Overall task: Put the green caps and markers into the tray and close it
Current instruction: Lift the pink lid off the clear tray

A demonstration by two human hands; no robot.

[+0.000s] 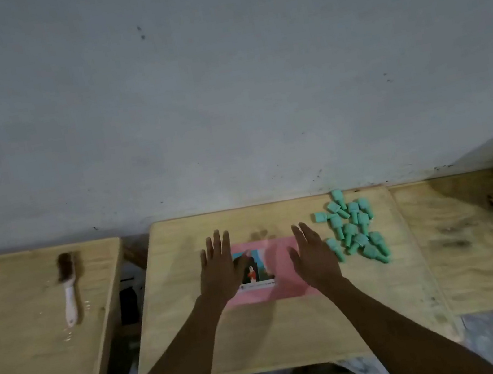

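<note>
head view. both of my hands are flat with fingers straight and slightly spread, gripping nothing: left hand (219, 266) over the left end of the pink tray (281, 279), right hand (312, 257) over its right end. i cannot tell whether the palms touch it. the tray lies mid-table (278, 328) and looks covered, a picture label facing up. the green caps (355, 230) lie in a loose heap just right of the tray; i can make out no separate markers. a brush (68, 288) lies on the neighbouring table, well apart. i judge the step to be opening the tray: i should take both short edges evenly, lift straight, and set any cover leftward, clear of the heap.
</note>
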